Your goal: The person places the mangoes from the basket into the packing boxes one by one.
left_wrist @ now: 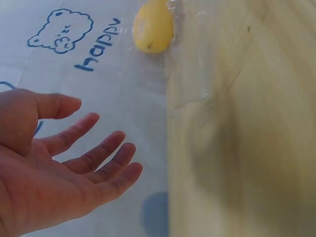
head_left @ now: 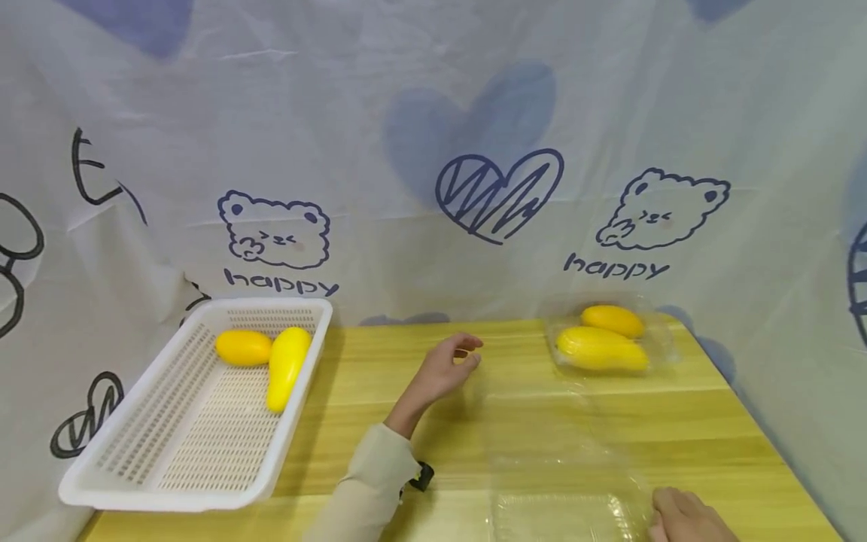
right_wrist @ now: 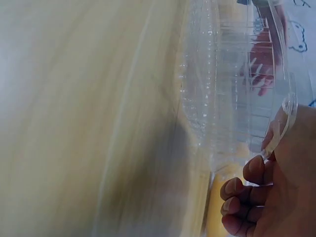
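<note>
My right hand (head_left: pixel 691 516) pinches the side rim of a clear plastic clamshell box (head_left: pixel 555 518) at the table's front. In the right wrist view, the box's rim (right_wrist: pixel 290 108) lies between thumb and curled fingers. My left hand (head_left: pixel 448 370) is in the air beyond the box, holding nothing. Its fingers are spread and loosely bent in the left wrist view. A second clear box (head_left: pixel 665 348) at the back right holds a long yellow fruit (head_left: pixel 599 349) and an oval orange-yellow fruit (head_left: pixel 612 321), both mango-like.
On the left stands a white perforated plastic basket (head_left: pixel 203 444). Inside it lie an oval orange-yellow fruit (head_left: pixel 244 348) and a longer yellow fruit (head_left: pixel 287 369). A printed cloth (head_left: pixel 379 226) hangs behind and beside the wooden table (head_left: pixel 718 436).
</note>
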`<state>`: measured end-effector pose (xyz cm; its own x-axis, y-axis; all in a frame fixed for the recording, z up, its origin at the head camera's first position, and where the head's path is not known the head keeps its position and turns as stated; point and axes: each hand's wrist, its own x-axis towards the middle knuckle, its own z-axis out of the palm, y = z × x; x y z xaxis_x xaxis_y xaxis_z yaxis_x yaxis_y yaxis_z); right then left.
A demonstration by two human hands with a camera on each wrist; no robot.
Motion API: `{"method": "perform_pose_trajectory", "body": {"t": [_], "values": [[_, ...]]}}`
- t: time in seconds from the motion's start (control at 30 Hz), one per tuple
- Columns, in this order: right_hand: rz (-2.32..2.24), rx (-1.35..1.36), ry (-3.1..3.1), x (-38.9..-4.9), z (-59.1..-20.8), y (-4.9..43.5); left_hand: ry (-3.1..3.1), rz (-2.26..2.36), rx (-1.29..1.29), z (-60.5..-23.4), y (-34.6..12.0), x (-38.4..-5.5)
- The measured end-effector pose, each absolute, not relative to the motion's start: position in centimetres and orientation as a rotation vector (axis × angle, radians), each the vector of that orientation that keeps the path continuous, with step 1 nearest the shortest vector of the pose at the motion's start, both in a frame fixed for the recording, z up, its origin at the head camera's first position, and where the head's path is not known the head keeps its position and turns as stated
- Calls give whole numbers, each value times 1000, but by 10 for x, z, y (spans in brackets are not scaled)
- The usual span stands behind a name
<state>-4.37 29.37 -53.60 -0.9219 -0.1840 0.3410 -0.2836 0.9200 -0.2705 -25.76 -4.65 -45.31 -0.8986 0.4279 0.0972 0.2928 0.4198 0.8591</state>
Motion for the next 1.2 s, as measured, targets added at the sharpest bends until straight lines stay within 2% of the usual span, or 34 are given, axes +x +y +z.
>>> {"method": "perform_pose_trajectory", "body": {"t": [0.2,0.43,0.63,0.97,1.2], "values": [[457,320,-2897,-54,-524,269,2674,1372,676,-423,-72,-249],[433,489,-2716,-77,-515,247,2856,1304,684,-380,-109,-250],[442,431,-2757,-92,-503,222,2979,1275,597,-347,-149,-256],[514,439,-2789,-117,-497,197,3076,1109,343,-328,-222,-262],[585,440,-2772,-137,-498,190,3039,949,227,-333,-260,-273]]}}
